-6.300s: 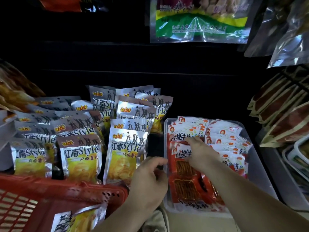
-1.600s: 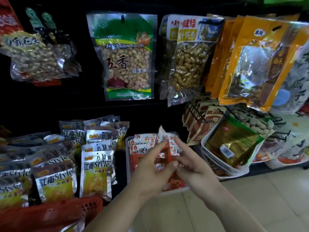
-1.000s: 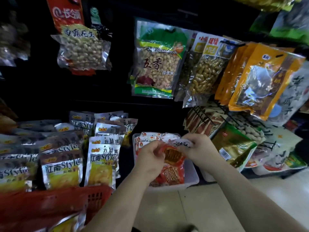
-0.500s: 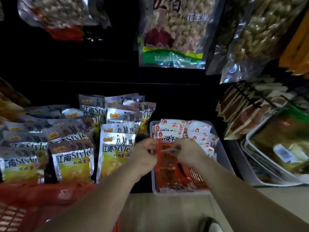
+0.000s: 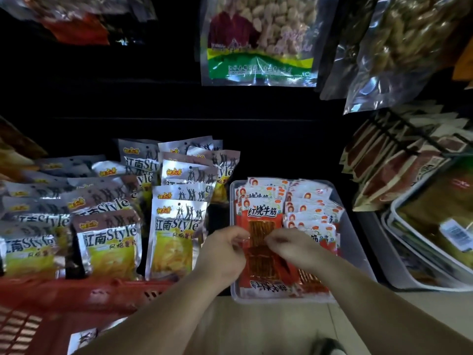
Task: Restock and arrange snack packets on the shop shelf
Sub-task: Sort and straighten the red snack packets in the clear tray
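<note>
Rows of silver chip bags stand to the left of the left hand, and a red basket sits left of that arm. A clear tray lies under both hands. One red packet stands in the tray between the hands; the left hand and the right hand each pinch one side of it

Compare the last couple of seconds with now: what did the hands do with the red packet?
The left hand and right hand lowered the red snack packet from mid-air into the clear tray's left row; they still pinch its sides. The silver chip packets and red basket stayed put.
</note>
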Motion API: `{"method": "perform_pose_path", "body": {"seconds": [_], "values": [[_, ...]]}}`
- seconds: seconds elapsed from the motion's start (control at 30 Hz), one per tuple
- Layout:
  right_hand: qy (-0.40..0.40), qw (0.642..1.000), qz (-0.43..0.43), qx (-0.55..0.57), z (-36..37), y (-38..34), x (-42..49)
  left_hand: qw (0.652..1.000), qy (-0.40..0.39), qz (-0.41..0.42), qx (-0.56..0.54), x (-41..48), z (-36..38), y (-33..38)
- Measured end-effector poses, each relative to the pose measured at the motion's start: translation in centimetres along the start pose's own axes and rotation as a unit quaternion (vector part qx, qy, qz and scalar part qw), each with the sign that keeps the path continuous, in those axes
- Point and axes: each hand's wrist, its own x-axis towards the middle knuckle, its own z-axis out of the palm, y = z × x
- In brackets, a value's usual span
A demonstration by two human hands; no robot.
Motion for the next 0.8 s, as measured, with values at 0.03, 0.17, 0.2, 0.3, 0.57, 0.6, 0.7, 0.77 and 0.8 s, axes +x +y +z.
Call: {"method": "perform_pose_path", "body": {"seconds": [0.03,0.17,0.2,0.3,0.57,0.6,0.7,0.77,0.8], "values": [[-0.016,0.999,0.011,0.035,0.7,0.2,0.0,1.000,0.014,0.001,-0.007,-0.1,0.1,-0.1],[-0.123,0.987,0.105,0.013,2.9,0.4,1.1,0.999,0.035,-0.016,-0.037,0.4,-0.1,-0.8],[-0.116,0.987,0.113,0.005,2.8,0.0,1.3,0.998,0.035,-0.020,-0.042,0.6,-0.2,-1.1],[0.019,0.999,0.038,0.010,1.6,-1.5,2.3,0.997,0.045,-0.021,-0.051,1.0,0.0,-1.9],[0.206,0.968,0.035,-0.139,0.0,-3.2,5.8,0.993,0.071,0.018,-0.089,1.6,1.4,-2.0],[0.222,0.963,0.034,-0.151,0.0,-3.0,5.8,0.993,0.069,0.013,-0.091,1.6,1.4,-2.0],[0.266,0.948,0.006,-0.174,0.2,-2.5,5.5,0.992,0.074,-0.004,-0.105,1.2,1.0,-1.9],[0.288,0.944,-0.020,-0.157,-0.2,-2.6,5.3,0.991,0.072,-0.011,-0.111,1.0,0.5,-1.8],[0.302,0.940,-0.039,-0.155,-0.5,-2.7,5.1,0.991,0.069,-0.014,-0.111,0.8,0.3,-1.7]]}}
